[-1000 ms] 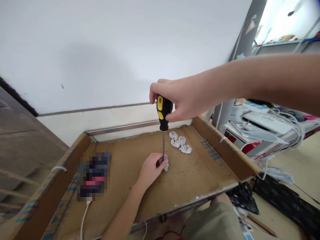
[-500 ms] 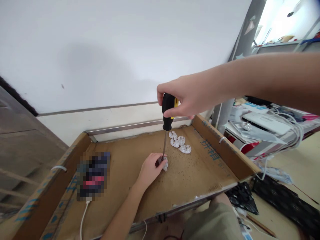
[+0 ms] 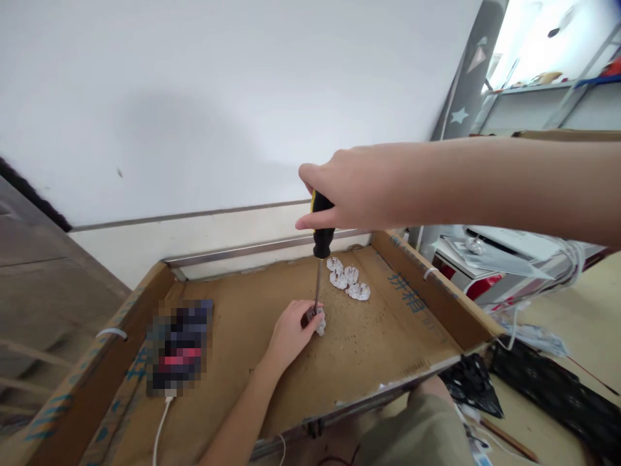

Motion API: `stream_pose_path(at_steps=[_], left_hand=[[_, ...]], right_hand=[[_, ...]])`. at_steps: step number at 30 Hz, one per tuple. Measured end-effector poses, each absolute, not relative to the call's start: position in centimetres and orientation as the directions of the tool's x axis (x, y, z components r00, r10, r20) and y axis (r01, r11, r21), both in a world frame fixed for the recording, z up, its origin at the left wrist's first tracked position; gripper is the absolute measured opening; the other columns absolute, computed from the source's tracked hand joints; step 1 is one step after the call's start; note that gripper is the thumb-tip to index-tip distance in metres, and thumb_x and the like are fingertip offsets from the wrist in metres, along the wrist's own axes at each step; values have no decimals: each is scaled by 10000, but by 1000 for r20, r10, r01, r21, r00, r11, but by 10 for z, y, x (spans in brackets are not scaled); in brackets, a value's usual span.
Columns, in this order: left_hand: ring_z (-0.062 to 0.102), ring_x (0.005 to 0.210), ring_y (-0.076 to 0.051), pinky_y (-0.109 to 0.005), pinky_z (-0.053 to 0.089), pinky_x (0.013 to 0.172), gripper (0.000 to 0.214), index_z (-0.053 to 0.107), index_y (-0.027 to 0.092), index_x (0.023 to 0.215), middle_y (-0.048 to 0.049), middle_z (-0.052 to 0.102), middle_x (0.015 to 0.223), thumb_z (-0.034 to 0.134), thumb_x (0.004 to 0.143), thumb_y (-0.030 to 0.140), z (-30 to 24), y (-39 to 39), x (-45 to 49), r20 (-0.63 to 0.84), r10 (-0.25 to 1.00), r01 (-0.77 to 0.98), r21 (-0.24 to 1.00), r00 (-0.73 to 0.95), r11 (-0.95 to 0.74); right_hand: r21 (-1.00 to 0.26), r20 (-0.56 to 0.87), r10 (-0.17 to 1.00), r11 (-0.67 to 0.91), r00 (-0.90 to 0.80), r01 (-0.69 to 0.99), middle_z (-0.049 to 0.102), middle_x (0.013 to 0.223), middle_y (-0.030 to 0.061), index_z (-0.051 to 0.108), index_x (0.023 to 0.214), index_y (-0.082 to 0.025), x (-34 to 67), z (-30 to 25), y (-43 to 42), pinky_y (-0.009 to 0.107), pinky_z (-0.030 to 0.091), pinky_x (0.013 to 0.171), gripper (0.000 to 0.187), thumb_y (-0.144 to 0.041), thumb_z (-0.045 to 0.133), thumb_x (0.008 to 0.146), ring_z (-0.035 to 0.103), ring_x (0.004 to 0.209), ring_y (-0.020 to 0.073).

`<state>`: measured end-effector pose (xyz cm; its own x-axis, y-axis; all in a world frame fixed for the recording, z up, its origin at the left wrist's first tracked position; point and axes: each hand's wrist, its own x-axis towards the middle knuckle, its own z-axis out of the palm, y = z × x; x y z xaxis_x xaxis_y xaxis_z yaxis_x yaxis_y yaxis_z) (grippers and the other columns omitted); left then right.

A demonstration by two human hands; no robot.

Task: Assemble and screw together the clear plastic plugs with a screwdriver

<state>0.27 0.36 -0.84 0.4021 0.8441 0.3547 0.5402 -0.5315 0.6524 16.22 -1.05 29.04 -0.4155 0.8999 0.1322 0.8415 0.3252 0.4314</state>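
Note:
My right hand [image 3: 334,191] is closed round the black and yellow handle of a screwdriver [image 3: 322,241], which stands almost upright. Its metal shaft runs down to a small clear plastic piece [image 3: 321,321] on the cardboard. My left hand [image 3: 292,330] pinches that piece, together with a dark part [image 3: 306,316], against the surface. The screwdriver's tip is hidden at the left fingers. Behind and to the right lie several similar clear plastic pieces [image 3: 359,291] with metal prongs sticking up.
The cardboard tray [image 3: 233,336] has raised side walls. A blurred-out phone-like device [image 3: 179,349] with a white cable [image 3: 160,427] lies at left. A white panel [image 3: 194,116] rises behind. To the right are a cluttered shelf [image 3: 509,259] and black bags [image 3: 470,385].
My right hand has turned round the screwdriver handle, and the forearm now lies lower and more level. My left hand keeps its hold. The view has shifted slightly.

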Motion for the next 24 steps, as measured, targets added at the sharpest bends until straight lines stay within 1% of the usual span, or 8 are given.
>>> stream_pose_path(at_steps=[3, 6, 10, 12, 16, 19, 21, 24], left_hand=[[571, 859, -188, -335, 459, 785, 184, 611, 222, 960, -31, 646, 910, 517, 843, 328, -9, 4, 3, 349, 847, 549, 649, 401, -528], [571, 855, -188, -332, 460, 776, 169, 611, 224, 953, -28, 648, 905, 528, 835, 312, -9, 5, 3, 353, 846, 553, 643, 400, -529], [571, 836, -185, -322, 459, 763, 147, 613, 224, 927, -19, 641, 874, 551, 818, 301, -8, 5, 4, 347, 853, 568, 638, 390, -519], [569, 830, -185, -319, 457, 757, 150, 613, 226, 927, -16, 634, 857, 550, 819, 309, -7, 5, 5, 336, 860, 580, 637, 383, -507], [565, 843, -180, -316, 451, 763, 156, 609, 229, 943, -12, 627, 863, 541, 827, 307, -7, 4, 5, 323, 864, 582, 641, 387, -500], [564, 858, -180, -316, 446, 774, 154, 605, 226, 943, -12, 632, 886, 543, 828, 308, -7, 5, 4, 321, 863, 576, 646, 391, -501], [561, 865, -181, -316, 442, 780, 150, 604, 225, 939, -12, 635, 894, 545, 828, 307, -8, 5, 4, 324, 861, 572, 648, 392, -504], [555, 879, -182, -318, 435, 789, 146, 603, 226, 938, -11, 635, 911, 544, 830, 304, -8, 5, 4, 329, 859, 569, 646, 393, -508]], right_hand=[[417, -49, 949, 302, -311, 857, 547, 650, -12, 425, 1138, -288, 165, 297, -14, 272, 334, 524, 536, -631, 459, 728, 468, 495, 112], [374, -181, 939, 340, -291, 863, 558, 639, -32, 423, 1146, -298, 168, 304, -18, 275, 351, 544, 467, -557, 477, 762, 450, 480, 86], [456, -17, 965, 241, -263, 857, 558, 695, 22, 467, 1077, -227, 168, 302, -20, 293, 360, 536, 664, -760, 308, 715, 474, 519, 112], [414, 19, 946, 286, -322, 864, 568, 796, 29, 413, 1131, -251, 167, 301, -20, 277, 352, 506, 619, -714, 364, 724, 471, 510, 104], [244, -193, 865, 499, -462, 832, 583, 809, -33, 313, 1188, -354, 165, 303, -20, 243, 353, 496, 493, -415, 525, 748, 467, 496, 79], [322, -139, 910, 414, -390, 852, 555, 627, -33, 400, 1118, -316, 162, 303, -21, 273, 357, 522, 412, -556, 429, 784, 475, 487, 111], [407, -21, 948, 298, -317, 863, 532, 583, -18, 427, 1101, -278, 160, 301, -23, 294, 358, 528, 538, -684, 361, 754, 476, 485, 130], [358, -65, 943, 328, -327, 874, 533, 625, -39, 374, 1179, -289, 160, 301, -25, 263, 362, 533, 517, -566, 488, 757, 456, 478, 92]])
